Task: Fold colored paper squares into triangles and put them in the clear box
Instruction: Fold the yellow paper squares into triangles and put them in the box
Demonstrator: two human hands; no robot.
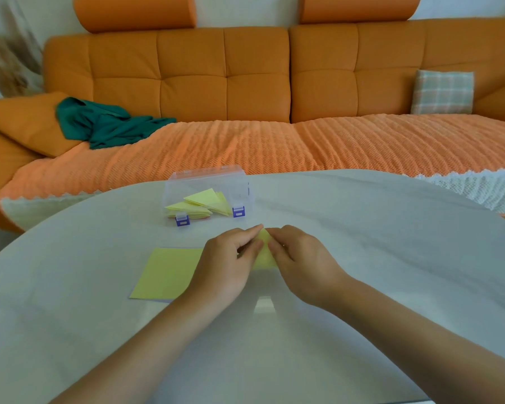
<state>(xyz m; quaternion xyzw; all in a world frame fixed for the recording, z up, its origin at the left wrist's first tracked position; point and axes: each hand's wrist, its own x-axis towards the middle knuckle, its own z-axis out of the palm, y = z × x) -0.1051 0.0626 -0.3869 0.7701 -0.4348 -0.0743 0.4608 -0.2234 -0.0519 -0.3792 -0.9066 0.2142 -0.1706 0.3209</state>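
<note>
Item one: left hand (231, 259) and right hand (299, 258), both lying low on the pale surface (376, 234), with their fingertips meeting in the middle. Each is curling its fingers and pinching the same yellow paper piece (265, 253). The paper is lying on the surface between them, one corner poking out on the far side, toward the box. Most of it is hiding under the fingers, so it is probably part-folded, though no crease is showing.

Item two: stack of yellow squares (166, 272), lying flat just left of the left hand, with its right edge running under that hand. A lilac edge is peeking out along its near side.

Item three: clear box (187, 182), standing beyond the hands and apart from them, with its two purple latches (238, 212) facing the person. Folded yellow triangles (201, 199) are lying heaped inside it.

Item four: orange sofa (193, 77), stretching behind the surface and wearing a ribbed orange cover on its seat. A green cloth (105, 123) is lying crumpled at its left end, and a checked cushion (443, 92) is leaning upright at its right.
</note>
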